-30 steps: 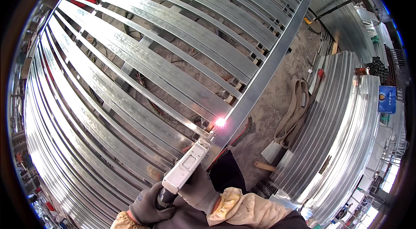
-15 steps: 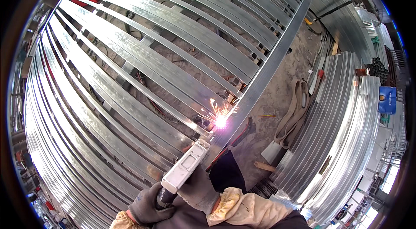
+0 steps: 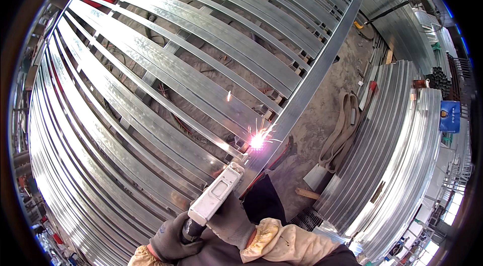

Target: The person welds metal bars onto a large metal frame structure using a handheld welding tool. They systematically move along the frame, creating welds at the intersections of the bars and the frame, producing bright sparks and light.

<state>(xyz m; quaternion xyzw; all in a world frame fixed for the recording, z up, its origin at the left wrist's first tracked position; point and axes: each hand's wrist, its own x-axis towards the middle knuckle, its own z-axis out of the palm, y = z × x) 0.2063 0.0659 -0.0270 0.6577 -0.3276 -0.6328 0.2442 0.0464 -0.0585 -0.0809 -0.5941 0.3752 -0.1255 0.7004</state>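
In grey gloves, my left hand point(image 3: 173, 238) and my right hand point(image 3: 230, 223) are both closed round a pale, boxy welding gun point(image 3: 217, 193) at the lower middle. The left hand wraps its dark rear end; the right hand lies along its side, fingers partly hidden. Beyond the gun's front, a pink-white glare with sparks point(image 3: 258, 141) burns where a flat metal bar meets the long edge rail point(image 3: 322, 62) of a large galvanized steel frame. The gun's tip is hidden by its own body and the glare.
Many parallel metal bars point(image 3: 171, 67) fill the left and far side. On the concrete floor to the right lie a looped webbing strap point(image 3: 339, 133), a wood piece point(image 3: 307, 193) and stacked metal profiles point(image 3: 372, 155). A blue box point(image 3: 449, 116) sits at the far right.
The spark spray has changed shape, and one bright spark has flown off to the upper left over the bars. The gun and both hands look almost unmoved.
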